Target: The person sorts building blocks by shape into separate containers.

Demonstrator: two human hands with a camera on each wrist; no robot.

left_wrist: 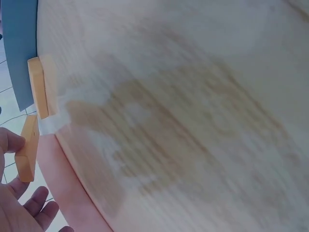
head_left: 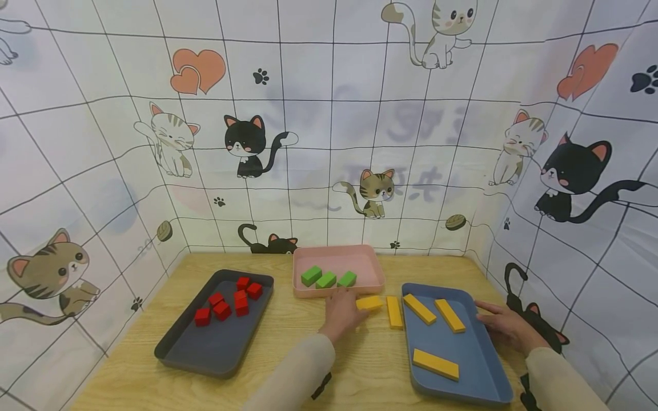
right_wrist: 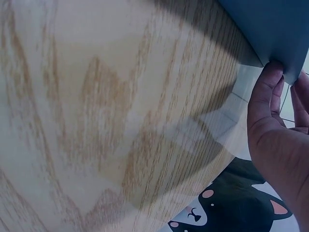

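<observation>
Resting at the blue tray's (head_left: 483,377) 3 o'clock edge, the right hand (head_left: 506,326) touches its rim with relaxed fingers, gripping nothing. At the tray's 10 o'clock, the left hand (head_left: 341,313) pinches a yellow block (head_left: 369,302) on the table (head_left: 370,365), just below the pink tray (head_left: 370,260). Another yellow block (head_left: 394,311) lies beside the blue tray.
</observation>
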